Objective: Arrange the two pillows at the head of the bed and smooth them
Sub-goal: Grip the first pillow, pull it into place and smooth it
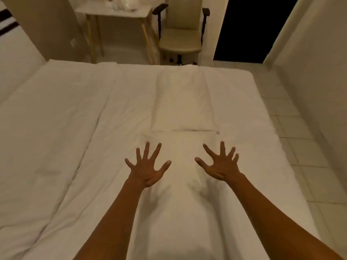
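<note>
a folded white duvet (47, 132) is seen along the left side of the bed (262, 147), its long edge running from near to far. to its right, the near pillow (178, 194) is shown as a plump white cushion, dimpled and lightly creased, with its long axis running near to far. the left hand (146, 168) is laid on its far part, fingers spread wide, nothing gripped. the right hand (221, 165) is placed just right of it on the same pillow, also splayed wide and holding nothing. beyond both sets of fingertips, the far pillow (183, 102) is found end to end with the near one, a thin seam marking its near edge; it is white, fairly smooth, and aligned the same way. a small desk (114, 12) and an armchair (181, 34) are set past the far end of the bed. pale floor tiles (293, 132) are seen on the right.
</note>
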